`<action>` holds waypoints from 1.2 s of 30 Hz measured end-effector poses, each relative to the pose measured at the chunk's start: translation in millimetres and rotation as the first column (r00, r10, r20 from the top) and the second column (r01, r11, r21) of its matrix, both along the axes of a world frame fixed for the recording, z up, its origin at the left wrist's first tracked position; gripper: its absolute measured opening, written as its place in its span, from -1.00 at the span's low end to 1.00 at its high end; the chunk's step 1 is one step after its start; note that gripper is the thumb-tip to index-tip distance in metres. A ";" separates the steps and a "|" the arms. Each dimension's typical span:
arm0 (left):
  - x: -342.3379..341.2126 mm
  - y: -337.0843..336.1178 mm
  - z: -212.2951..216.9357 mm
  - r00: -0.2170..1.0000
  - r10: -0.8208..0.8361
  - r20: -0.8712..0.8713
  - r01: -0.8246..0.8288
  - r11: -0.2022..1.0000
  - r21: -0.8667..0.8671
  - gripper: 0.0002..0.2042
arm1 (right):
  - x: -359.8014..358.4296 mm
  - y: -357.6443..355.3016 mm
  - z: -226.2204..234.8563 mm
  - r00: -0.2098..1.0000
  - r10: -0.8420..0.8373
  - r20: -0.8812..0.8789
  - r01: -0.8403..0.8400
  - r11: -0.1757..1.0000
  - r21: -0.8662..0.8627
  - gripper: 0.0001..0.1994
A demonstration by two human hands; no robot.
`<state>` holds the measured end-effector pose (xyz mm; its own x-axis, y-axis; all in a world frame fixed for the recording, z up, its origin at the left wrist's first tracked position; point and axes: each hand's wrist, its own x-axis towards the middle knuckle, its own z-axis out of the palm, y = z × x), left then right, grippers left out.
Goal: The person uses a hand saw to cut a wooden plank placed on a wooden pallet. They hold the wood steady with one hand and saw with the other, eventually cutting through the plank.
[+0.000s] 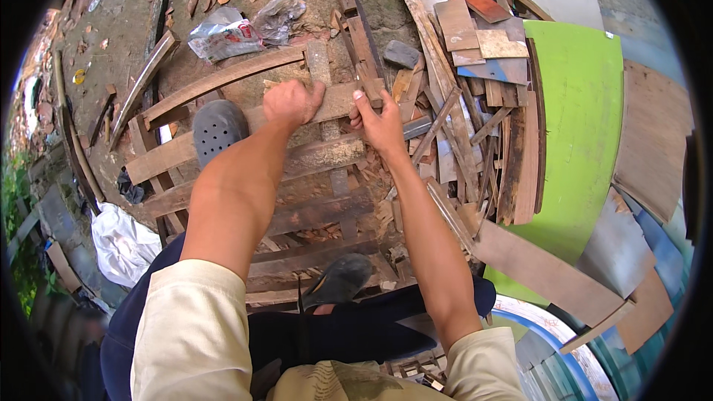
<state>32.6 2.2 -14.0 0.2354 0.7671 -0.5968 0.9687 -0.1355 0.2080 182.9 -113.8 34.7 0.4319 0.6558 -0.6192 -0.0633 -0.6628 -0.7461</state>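
So — left fingers (279, 96) curled over plank (338, 101) edge, right fingers (388, 108) pinching wood piece (368, 87) — gap between.

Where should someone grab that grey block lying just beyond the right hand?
Probably by its middle, from above, gripping across the narrower width: the grey block is longer than it is wide, and nothing covers its top. Wood scraps close by leave less room sideways.

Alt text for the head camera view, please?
A person's left hand lies curled on a plank of a slatted wooden pallet, the right hand at the plank's end. Dark shoes show among the slats; scrap boards and a green panel lie at right.
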 end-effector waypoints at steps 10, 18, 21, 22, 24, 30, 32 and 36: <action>4.1 2.1 0.3 1.000 0.004 0.025 -0.004 1.000 0.006 -0.27 | 0.7 -24.7 40.4 0.980 0.077 0.181 -0.041 0.980 -0.195 -0.62; -0.3 -1.6 0.0 1.000 -0.002 -0.019 0.001 1.000 -0.031 -0.28 | -31.3 -126.9 200.8 0.996 0.060 0.070 -0.041 0.967 -0.252 -0.73; -7.8 -0.7 -8.7 1.000 -0.001 -0.006 0.001 1.000 -0.001 -0.28 | -10.8 -67.1 117.9 0.993 0.094 0.077 -0.078 0.978 -0.194 -0.74; -2.6 0.2 -8.8 0.999 -0.014 0.029 0.013 1.000 0.028 -0.28 | -2.4 -35.2 79.6 0.975 0.158 0.159 -0.135 0.979 -0.150 -0.68; 14.9 1.0 3.3 0.998 -0.053 0.025 0.052 0.999 0.013 -0.28 | 19.1 29.2 29.7 0.988 0.084 0.129 -0.058 0.980 -0.190 -0.65; -8.8 -0.7 -7.6 1.000 -0.002 -0.012 0.002 1.000 -0.005 -0.29 | -10.6 -80.1 105.3 0.995 0.093 0.036 -0.088 0.988 -0.125 -0.72; -6.4 6.5 -2.7 1.000 0.004 -0.015 -0.004 1.000 0.015 -0.29 | -32.2 -145.7 176.2 0.991 0.118 0.068 -0.108 0.985 -0.135 -0.81; 0.4 2.8 2.8 0.999 -0.007 -0.053 0.004 0.999 -0.048 -0.30 | -43.3 -159.1 202.4 0.995 0.083 0.054 -0.075 0.989 -0.126 -0.86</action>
